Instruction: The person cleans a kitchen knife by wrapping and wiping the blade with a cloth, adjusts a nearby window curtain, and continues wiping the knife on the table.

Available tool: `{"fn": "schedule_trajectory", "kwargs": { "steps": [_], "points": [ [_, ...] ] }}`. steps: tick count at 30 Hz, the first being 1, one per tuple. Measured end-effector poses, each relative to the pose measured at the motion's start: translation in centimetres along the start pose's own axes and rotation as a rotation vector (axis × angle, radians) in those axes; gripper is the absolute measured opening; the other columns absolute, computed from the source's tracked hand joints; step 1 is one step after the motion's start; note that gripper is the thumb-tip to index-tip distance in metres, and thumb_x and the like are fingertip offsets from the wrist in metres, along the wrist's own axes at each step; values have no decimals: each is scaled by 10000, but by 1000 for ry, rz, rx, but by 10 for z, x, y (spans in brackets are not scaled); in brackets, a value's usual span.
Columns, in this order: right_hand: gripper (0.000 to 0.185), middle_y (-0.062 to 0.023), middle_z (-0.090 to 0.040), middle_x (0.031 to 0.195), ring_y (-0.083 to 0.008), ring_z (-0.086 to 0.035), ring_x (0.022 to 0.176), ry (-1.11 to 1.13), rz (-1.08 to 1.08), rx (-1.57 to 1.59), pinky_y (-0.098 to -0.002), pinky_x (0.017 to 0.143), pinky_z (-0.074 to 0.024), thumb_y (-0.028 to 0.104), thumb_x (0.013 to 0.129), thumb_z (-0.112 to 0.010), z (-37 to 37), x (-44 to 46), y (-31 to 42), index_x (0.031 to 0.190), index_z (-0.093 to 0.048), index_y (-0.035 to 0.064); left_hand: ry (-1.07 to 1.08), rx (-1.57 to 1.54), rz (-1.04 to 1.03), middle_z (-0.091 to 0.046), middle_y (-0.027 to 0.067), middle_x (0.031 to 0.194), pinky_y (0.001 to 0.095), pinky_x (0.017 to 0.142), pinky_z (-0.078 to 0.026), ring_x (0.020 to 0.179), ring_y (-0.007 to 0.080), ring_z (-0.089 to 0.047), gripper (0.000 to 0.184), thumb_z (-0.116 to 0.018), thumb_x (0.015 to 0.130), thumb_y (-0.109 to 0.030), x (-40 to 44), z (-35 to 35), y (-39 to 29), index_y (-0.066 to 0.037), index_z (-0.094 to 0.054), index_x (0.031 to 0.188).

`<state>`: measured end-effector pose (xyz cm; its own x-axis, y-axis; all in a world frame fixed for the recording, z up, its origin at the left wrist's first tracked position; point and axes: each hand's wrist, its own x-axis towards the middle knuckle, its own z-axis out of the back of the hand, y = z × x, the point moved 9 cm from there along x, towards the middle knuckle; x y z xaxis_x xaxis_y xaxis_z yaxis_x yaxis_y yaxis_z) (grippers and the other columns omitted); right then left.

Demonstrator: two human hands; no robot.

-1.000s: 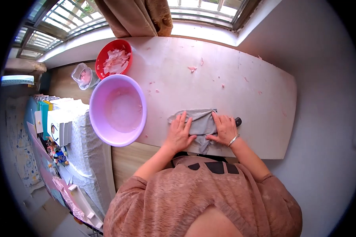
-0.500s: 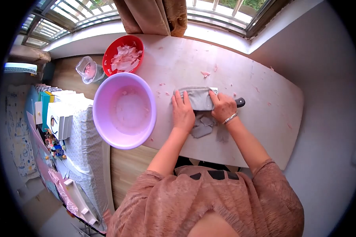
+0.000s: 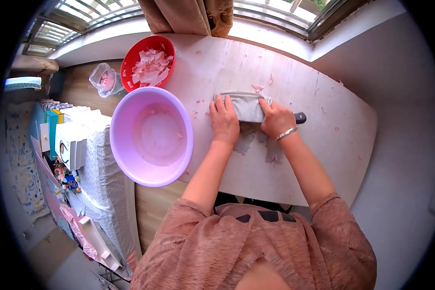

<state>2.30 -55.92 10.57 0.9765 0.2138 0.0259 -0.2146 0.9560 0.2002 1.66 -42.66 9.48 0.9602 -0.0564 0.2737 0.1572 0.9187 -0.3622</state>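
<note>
A folded grey cloth (image 3: 245, 107) lies on the table with my hands at its two ends. My left hand (image 3: 225, 121) grips the left end, fingers bent over the fabric. At the right end, near a small white label, my right hand (image 3: 277, 120) holds the cloth, index finger pressed along it. Just beyond that hand a black knife handle (image 3: 300, 118) sticks out; the blade is hidden. Dark wet-looking patches (image 3: 274, 152) mark the tabletop below the cloth.
To the left stands a purple basin (image 3: 188, 145) with some clear liquid and pink bits. Behind it are a red bowl (image 3: 150, 70) of pink-white scraps and a clear plastic bag (image 3: 101, 79). Pink crumbs dot the white table (image 3: 324, 145). Curtain and barred windows line the far side.
Both hands and the cloth have shifted slightly away from my body. A grey fold that lay below the cloth is gone from there, and flat dark patches show instead.
</note>
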Motion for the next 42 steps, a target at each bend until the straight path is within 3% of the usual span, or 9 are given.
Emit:
{"fn": "schedule_trajectory", "kwargs": {
  "steps": [4,11,18,24,28,31,33,42],
  "points": [
    [455,-115,-592,755,-291,-603,657,125,-92,7,-370,586,-497,85,625,-533,0,-15,1,1076,-570,133,29,-62,-27,-392,238,1162,401,867,-378,973,374,-414,421,-459,700,70,-6,2,-3,73,-453,1121],
    [484,-94,-542,677,-287,-558,557,-37,-38,-6,-368,535,-470,67,599,-547,6,-33,8,1079,-579,121,-30,-49,-52,-388,214,1182,378,795,-415,878,335,-447,438,-484,686,64,-22,6,-5,68,-462,1123],
    [537,-89,-527,681,-280,-556,559,-74,-38,-27,-363,536,-470,63,586,-559,-2,-18,1,1119,-561,130,-13,1,-62,-395,189,1199,345,725,-466,850,309,-487,444,-485,711,29,-2,-1,-2,46,-453,1154],
    [566,-98,-530,702,-280,-568,576,46,-120,-57,-372,545,-479,62,574,-569,-3,-26,-4,1135,-548,131,82,-2,-69,-403,181,1193,331,705,-487,831,287,-519,447,-491,723,3,-2,-6,-8,37,-446,1166],
    [552,-104,-537,710,-285,-580,582,43,-150,-57,-382,536,-483,75,584,-568,2,-27,-2,1133,-546,128,109,-7,-68,-405,180,1187,320,709,-488,846,282,-523,434,-482,733,0,1,-5,-7,35,-447,1164],
    [438,-118,-555,672,-282,-586,550,37,-146,-66,-368,502,-478,89,641,-544,3,-31,-1,1078,-573,92,86,-45,-92,-409,174,1184,320,718,-487,862,289,-525,430,-483,735,4,0,-4,-11,32,-445,1162],
    [489,-112,-550,688,-284,-584,566,37,-166,-61,-377,521,-484,82,616,-555,-2,-23,-5,1103,-561,108,138,-94,-34,-398,179,1198,362,814,-454,993,319,-498,414,-450,758,5,4,-8,-7,1,-438,1171],
    [539,-120,-565,723,-301,-592,590,77,-236,-45,-398,548,-491,86,611,-555,-7,-18,-7,1147,-524,125,153,-150,-11,-400,170,1192,383,821,-440,1003,339,-489,393,-436,767,10,17,-14,-1,3,-444,1160]
  ]
}}
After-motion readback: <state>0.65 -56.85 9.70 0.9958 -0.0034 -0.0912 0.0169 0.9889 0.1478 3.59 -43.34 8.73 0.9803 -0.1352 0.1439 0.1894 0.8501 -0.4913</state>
